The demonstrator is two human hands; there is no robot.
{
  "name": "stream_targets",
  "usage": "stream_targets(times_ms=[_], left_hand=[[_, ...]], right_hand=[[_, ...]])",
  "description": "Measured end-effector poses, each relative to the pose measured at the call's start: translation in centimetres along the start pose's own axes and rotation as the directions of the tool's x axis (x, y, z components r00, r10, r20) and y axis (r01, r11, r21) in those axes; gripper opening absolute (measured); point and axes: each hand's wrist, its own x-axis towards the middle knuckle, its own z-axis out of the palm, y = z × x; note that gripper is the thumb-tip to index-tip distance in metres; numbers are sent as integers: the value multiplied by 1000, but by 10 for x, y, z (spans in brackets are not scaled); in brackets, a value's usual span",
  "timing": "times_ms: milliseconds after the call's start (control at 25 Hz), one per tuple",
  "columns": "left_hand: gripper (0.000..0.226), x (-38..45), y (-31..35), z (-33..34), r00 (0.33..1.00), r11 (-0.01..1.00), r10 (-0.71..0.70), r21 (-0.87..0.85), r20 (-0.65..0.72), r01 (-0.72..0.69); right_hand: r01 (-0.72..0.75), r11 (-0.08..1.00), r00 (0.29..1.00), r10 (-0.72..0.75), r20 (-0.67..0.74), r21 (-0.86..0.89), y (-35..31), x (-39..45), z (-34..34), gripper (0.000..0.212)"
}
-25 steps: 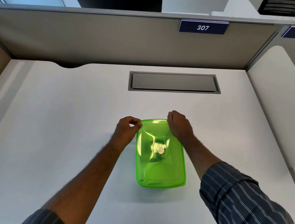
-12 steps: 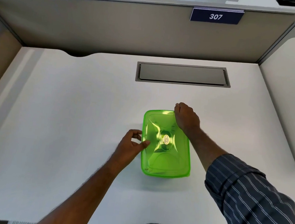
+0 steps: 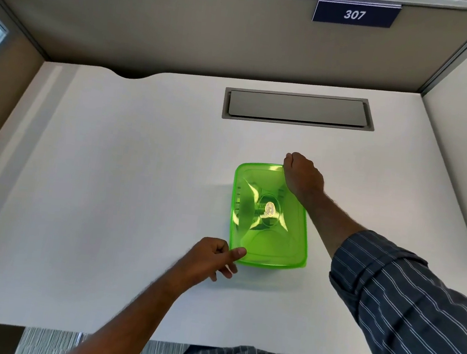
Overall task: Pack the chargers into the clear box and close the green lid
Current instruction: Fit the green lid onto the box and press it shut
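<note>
Pressing on the translucent green plastic lid [image 3: 269,218], centre-right of frame, on the white desk [image 3: 108,191]: left hand [image 3: 211,258] pinches its lower-left corner w/ thumb on top; right hand [image 3: 302,176], curled, grips the upper-right corner. Box contents can't be made out.

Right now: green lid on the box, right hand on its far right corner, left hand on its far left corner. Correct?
Not quite. In the head view the left hand is at the near left corner of the green lid, thumb on the rim. The right hand is on the far right corner, as you said.
</note>
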Motion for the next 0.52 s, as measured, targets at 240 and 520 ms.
stream_targets(times_ms=[240, 520], left_hand=[[40, -3, -6, 11, 997, 982, 28, -186, -74, -41], [32, -1, -11, 19, 990, 966, 47, -248, -136, -80]], right_hand=[[-2, 1000, 1000, 2, -11, -2, 1, 0, 2, 44], [-23, 1000, 1000, 23, -9, 5, -1, 0, 2, 46]])
